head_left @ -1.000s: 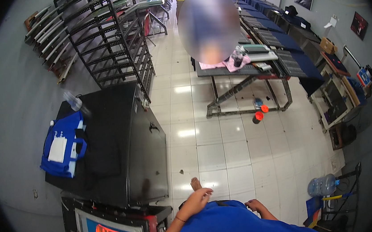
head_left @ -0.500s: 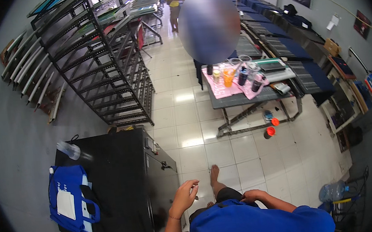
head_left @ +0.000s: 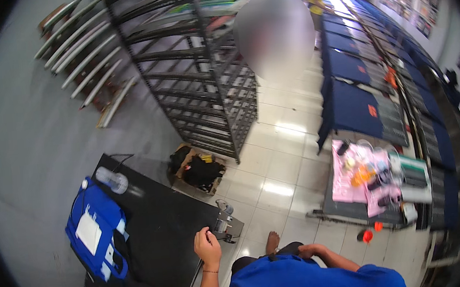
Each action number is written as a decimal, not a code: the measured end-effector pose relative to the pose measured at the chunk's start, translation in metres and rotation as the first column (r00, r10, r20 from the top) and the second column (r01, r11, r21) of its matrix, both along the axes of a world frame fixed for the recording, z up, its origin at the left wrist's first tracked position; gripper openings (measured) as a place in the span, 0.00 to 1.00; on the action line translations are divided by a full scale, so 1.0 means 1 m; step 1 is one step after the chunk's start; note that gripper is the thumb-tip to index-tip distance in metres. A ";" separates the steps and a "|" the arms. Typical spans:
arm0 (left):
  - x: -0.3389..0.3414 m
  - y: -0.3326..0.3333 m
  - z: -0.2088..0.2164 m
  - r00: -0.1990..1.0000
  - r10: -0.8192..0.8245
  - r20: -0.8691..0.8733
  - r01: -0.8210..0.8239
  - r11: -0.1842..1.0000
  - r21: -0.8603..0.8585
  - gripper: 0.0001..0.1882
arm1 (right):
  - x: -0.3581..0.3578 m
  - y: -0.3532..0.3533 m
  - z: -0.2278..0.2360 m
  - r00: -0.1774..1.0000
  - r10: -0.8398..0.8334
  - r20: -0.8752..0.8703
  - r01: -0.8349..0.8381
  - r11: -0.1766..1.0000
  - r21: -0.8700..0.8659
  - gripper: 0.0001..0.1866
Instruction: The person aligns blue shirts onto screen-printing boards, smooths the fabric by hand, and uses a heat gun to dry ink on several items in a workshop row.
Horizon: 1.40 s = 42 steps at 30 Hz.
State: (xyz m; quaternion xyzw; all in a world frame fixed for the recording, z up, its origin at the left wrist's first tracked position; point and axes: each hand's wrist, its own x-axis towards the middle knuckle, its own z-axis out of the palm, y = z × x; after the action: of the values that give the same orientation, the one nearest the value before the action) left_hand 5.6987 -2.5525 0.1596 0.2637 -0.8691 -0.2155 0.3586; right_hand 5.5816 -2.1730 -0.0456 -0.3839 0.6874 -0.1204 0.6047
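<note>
My left hand (head_left: pixel 208 248) is raised beside the right edge of the black cabinet (head_left: pixel 163 230). Its fingers are loosely bent and apart, and I see nothing held in them. A metal latch or lock fitting (head_left: pixel 224 223) on the cabinet's side is close to those fingers; whether they touch it I cannot tell. My right hand (head_left: pixel 311 251) is low in front of my body at the dark shorts, below the blue shirt (head_left: pixel 309 279); its fingers are mostly hidden. On the cabinet top lie a blue and white bag (head_left: pixel 97 233) and a clear plastic cup (head_left: pixel 113 180) on its side.
A tall black rack (head_left: pixel 202 80) stands ahead, with a box of dark cloth (head_left: pixel 202 171) at its foot. To the right, a table (head_left: pixel 347 208) holds pink sheets, cups and bottles. Long tables with dark shirts (head_left: pixel 347 99) run back. Two people are farther off, one in yellow (head_left: pixel 314 0).
My view has swung to the right and closer to the cabinet and rack. My left hand has moved left and is now at the cabinet's edge. The right hand stays at the shorts.
</note>
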 end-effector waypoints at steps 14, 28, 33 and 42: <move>0.022 -0.008 0.007 0.993 -0.037 -0.111 0.070 0.945 0.319 0.06 | -0.032 -0.025 -0.067 0.976 0.197 0.095 -0.201 0.979 0.034 0.18; 0.490 0.096 -0.004 0.983 0.007 -0.182 0.109 0.781 0.615 0.13 | 0.332 -0.237 0.048 0.657 0.657 -0.369 -0.671 0.733 0.109 0.19; 0.726 0.171 0.008 0.684 0.728 -0.051 -0.577 0.582 0.573 0.11 | 0.559 -0.305 0.162 0.461 0.873 -0.158 -0.870 0.409 -0.276 0.16; 0.900 0.336 0.005 -0.466 0.885 -0.010 -0.723 -0.374 0.581 0.10 | 0.920 -0.394 0.191 0.018 0.982 0.190 -0.859 0.112 -0.500 0.22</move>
State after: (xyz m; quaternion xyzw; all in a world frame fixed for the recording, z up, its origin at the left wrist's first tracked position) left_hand 6.5985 -2.2161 0.1642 0.8364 -0.0865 -0.0172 0.5410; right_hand 6.5018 -2.5675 0.1451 -0.7643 0.0659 0.1308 0.6281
